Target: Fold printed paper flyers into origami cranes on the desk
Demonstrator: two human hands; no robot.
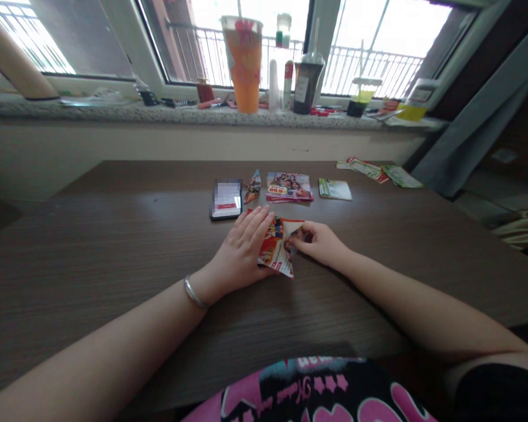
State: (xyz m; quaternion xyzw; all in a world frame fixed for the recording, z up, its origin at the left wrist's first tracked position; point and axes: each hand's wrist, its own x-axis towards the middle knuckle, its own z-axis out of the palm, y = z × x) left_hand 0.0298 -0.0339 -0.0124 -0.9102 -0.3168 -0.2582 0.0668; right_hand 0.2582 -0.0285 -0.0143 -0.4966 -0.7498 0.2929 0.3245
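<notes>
A sheet of printed, glossy paper (275,249), partly folded, lies on the dark wooden table between my hands. My left hand (249,243) rests over its left side, fingers stretched out flat, with a silver bangle on the wrist. On the paper's right side, my right hand (314,239) pinches a raised edge between thumb and fingers. Just beyond my left hand stands a small folded paper piece (253,186) with similar print. The paper's underside is hidden.
A phone (227,199) lies behind my left hand. A stack of printed leaflets (289,186) and a smaller stack of cards (335,189) lie farther back. Loose papers (369,170) are at the far right. Cups, including a tall orange one (245,70), line the windowsill (180,117).
</notes>
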